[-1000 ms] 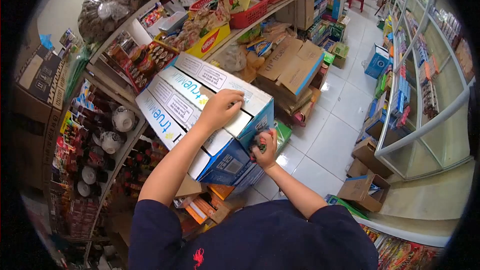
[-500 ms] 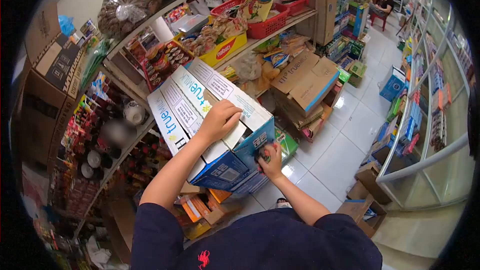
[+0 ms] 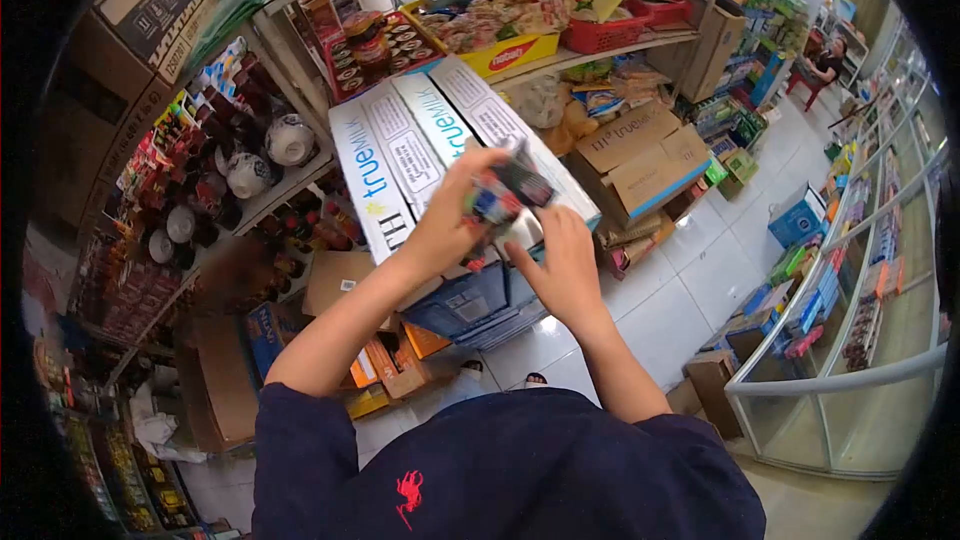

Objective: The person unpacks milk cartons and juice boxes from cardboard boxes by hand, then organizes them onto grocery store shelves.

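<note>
My left hand (image 3: 452, 225) is closed around small dark packets (image 3: 505, 190) with red and blue patches. They are smeared by motion, so their kind is not readable. Close by on the right, my right hand (image 3: 565, 265) has its thumb and fingers apart, the fingertips at the packets' lower edge. Whether it touches them is hard to tell. Both hands are above white and blue TrueMilk cartons (image 3: 395, 150), which stand side by side against the shelf. The hands and packets cover part of the carton tops.
A yellow box of packets (image 3: 510, 55) and red baskets (image 3: 610, 32) sit on the shelf behind. A brown carton (image 3: 640, 165) stands right of the milk cartons. Ceramic bowls (image 3: 290, 140) are on the left shelf. A glass case (image 3: 850, 395) lines the right; a person (image 3: 828, 62) sits far back.
My left hand has left the carton top and now grips the packets. My right hand has risen from the cartons' front side, where it held a small dark item, to beside my left hand.
</note>
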A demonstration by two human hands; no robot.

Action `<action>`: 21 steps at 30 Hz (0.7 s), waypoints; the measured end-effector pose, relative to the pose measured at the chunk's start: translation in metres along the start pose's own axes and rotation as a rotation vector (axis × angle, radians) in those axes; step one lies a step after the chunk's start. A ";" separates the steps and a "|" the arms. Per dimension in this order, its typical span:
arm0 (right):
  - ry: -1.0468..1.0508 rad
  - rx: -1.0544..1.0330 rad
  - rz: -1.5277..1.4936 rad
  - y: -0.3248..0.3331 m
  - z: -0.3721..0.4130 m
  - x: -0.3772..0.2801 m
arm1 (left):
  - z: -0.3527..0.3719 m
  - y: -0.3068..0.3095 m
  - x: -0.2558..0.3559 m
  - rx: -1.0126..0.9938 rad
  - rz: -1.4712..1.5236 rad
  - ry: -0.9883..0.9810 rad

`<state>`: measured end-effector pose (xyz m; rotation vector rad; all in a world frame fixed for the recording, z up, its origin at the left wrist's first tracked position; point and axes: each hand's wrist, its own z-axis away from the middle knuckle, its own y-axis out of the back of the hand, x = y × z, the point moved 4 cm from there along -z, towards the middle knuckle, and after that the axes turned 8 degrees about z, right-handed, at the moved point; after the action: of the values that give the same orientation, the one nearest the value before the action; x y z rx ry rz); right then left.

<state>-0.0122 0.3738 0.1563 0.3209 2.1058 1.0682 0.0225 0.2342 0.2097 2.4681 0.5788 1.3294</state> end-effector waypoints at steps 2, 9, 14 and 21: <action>-0.013 -0.019 0.175 -0.022 0.000 0.001 | -0.002 -0.008 -0.008 -0.258 -0.267 -0.029; 0.010 0.223 -0.322 -0.023 0.008 0.020 | -0.005 -0.018 -0.005 -0.475 -0.184 -0.181; -0.171 0.092 -0.625 -0.015 0.006 0.014 | 0.001 -0.019 -0.018 -0.536 -0.279 -0.275; -0.146 0.066 -0.411 -0.019 0.007 0.017 | -0.044 0.028 -0.086 -0.376 -0.502 -0.193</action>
<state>-0.0177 0.3746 0.1302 -0.0079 1.9656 0.7128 -0.0516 0.1713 0.1828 1.9454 0.7567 0.8942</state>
